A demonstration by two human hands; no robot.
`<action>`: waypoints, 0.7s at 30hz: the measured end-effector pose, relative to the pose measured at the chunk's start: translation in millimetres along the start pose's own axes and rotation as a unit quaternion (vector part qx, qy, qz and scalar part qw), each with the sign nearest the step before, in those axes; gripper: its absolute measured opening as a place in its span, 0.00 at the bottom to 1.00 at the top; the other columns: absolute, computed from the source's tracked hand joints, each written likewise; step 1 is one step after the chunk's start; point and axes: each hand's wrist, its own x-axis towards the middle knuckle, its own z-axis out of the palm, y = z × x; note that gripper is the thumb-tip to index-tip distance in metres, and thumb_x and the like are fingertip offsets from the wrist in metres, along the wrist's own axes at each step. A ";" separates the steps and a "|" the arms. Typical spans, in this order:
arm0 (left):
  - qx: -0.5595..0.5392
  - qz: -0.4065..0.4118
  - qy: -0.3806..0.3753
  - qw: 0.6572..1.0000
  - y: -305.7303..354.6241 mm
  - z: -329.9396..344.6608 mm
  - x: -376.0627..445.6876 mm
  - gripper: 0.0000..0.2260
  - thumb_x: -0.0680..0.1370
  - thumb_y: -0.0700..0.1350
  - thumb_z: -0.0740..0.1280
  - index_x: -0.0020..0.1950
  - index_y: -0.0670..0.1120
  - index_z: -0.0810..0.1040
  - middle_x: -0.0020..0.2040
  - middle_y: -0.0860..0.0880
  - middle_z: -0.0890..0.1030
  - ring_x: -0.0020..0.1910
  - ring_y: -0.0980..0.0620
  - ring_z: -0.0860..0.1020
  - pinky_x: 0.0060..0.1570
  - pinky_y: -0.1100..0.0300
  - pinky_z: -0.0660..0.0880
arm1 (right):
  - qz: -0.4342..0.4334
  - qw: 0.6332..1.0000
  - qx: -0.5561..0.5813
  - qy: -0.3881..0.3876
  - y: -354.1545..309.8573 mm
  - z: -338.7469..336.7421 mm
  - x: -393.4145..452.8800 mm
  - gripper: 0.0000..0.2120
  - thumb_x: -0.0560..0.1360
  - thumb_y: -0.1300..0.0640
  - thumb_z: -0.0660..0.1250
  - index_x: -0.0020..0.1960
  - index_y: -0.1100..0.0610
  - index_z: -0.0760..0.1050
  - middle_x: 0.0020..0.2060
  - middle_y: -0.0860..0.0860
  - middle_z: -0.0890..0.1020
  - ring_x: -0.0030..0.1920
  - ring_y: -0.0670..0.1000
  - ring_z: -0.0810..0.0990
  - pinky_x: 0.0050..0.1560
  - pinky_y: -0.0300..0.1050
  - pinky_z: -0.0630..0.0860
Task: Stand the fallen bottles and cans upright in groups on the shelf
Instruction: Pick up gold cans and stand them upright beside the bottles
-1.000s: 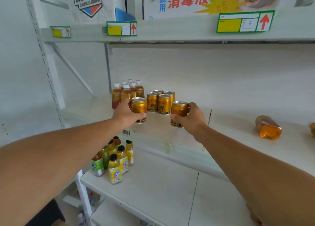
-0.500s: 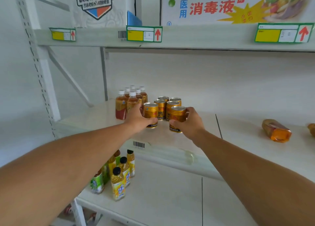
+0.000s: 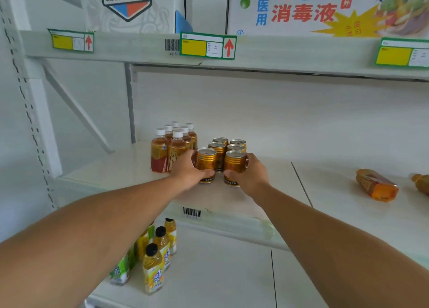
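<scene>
On the middle shelf (image 3: 116, 175) several gold cans stand upright in a tight cluster. My left hand (image 3: 188, 170) grips the front left can (image 3: 206, 161); my right hand (image 3: 251, 175) grips the front right can (image 3: 234, 163). Both cans stand on the shelf, just in front of the other cans (image 3: 228, 145). Left of the cans stand several tea bottles with white caps (image 3: 171, 145). Far right on the same shelf an amber bottle (image 3: 376, 187) lies on its side, and part of another fallen bottle (image 3: 421, 183) shows at the frame edge.
The lower shelf (image 3: 220, 273) holds several upright yellow and green bottles (image 3: 153, 266) at its left end. Cardboard boxes (image 3: 301, 8) sit on the top shelf (image 3: 278, 52). A white upright post (image 3: 30, 121) and diagonal brace (image 3: 76, 107) stand at the left.
Both hands carried their cans inward and back, setting them down side by side against the can cluster. The camera moved closer and tilted up a little.
</scene>
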 end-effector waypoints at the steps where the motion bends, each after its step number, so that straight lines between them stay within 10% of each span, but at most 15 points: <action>1: -0.003 0.002 -0.004 1.000 -1.3 1.1 1.9 0.40 0.70 0.54 0.84 0.78 0.46 0.72 0.74 0.47 0.78 0.70 0.46 0.77 0.62 0.55 0.73 | 0.001 1.000 -0.004 0.004 0.7 2.6 1.4 0.32 0.69 0.49 0.83 0.69 0.49 0.75 0.58 0.47 0.82 0.60 0.53 0.82 0.59 0.52 0.80; 21: -0.014 0.058 -0.027 0.998 -22.0 17.7 19.9 0.39 0.74 0.60 0.79 0.82 0.56 0.70 0.75 0.53 0.79 0.74 0.51 0.75 0.75 0.44 0.71 | -0.017 0.997 -0.074 0.024 16.0 23.2 11.7 0.29 0.71 0.39 0.78 0.67 0.49 0.77 0.60 0.51 0.79 0.58 0.51 0.79 0.60 0.49 0.78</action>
